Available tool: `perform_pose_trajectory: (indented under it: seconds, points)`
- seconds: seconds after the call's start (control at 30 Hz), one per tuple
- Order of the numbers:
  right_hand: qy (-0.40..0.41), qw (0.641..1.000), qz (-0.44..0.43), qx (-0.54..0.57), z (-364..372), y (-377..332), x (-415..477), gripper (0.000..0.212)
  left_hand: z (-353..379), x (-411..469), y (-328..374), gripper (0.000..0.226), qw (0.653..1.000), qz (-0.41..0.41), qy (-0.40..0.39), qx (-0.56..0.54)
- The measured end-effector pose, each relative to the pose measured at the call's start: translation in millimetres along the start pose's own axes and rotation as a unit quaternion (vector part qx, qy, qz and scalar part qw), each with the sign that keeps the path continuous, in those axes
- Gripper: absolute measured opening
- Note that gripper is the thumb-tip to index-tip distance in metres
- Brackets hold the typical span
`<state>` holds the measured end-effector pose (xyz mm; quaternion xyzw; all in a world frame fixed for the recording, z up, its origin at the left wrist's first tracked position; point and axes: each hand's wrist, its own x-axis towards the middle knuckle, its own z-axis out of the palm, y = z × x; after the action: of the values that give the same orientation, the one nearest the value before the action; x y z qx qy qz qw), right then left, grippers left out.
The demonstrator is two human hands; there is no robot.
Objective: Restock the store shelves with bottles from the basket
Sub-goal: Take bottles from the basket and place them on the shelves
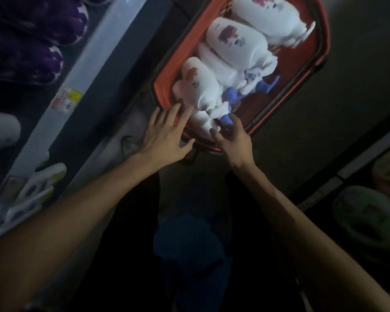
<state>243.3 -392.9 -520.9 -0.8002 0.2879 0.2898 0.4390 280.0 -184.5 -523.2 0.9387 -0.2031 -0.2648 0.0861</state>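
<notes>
I am looking down at the red basket [322, 41], which is sitting on the floor just beside the shelf [95, 64] on my left. White bottles are lying on their sides in it, and the nearest bottle [200, 121] is lying right at my hands, at the basket's near end. Its long axis is running crosswise to my arms, with the body toward the shelf side and the blue cap [226, 119] toward the right. My left hand [167, 134] is hovering flat and spread, holding nothing, with its fingertips at the body end. My right hand [232, 138] is curling its fingers at the cap, but the blur is keeping me from telling whether it is gripping. I am judging the right hand nearer to a hold.
</notes>
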Motion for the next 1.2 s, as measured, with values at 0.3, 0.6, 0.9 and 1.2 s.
perform_pose_trajectory:
  seconds: [0.3,0.6,0.9,1.2]
  points:
    - [0.172,0.980,0.012,0.105,73,-11,36,0.031,57,59,-45,0.079,0.994,0.060,0.089,-0.032]
    - [0.074,0.957,-0.080,0.269,65,-13,49,0.006,78,69,-47,0.076,0.982,0.078,0.166,-0.045]
    - [0.091,0.935,-0.078,0.334,74,-2,70,0.027,75,73,-69,0.075,0.972,0.136,0.193,-0.004]
    - [0.127,0.893,-0.026,0.431,92,-21,84,0.035,83,72,-81,0.077,0.971,0.133,0.184,-0.071]
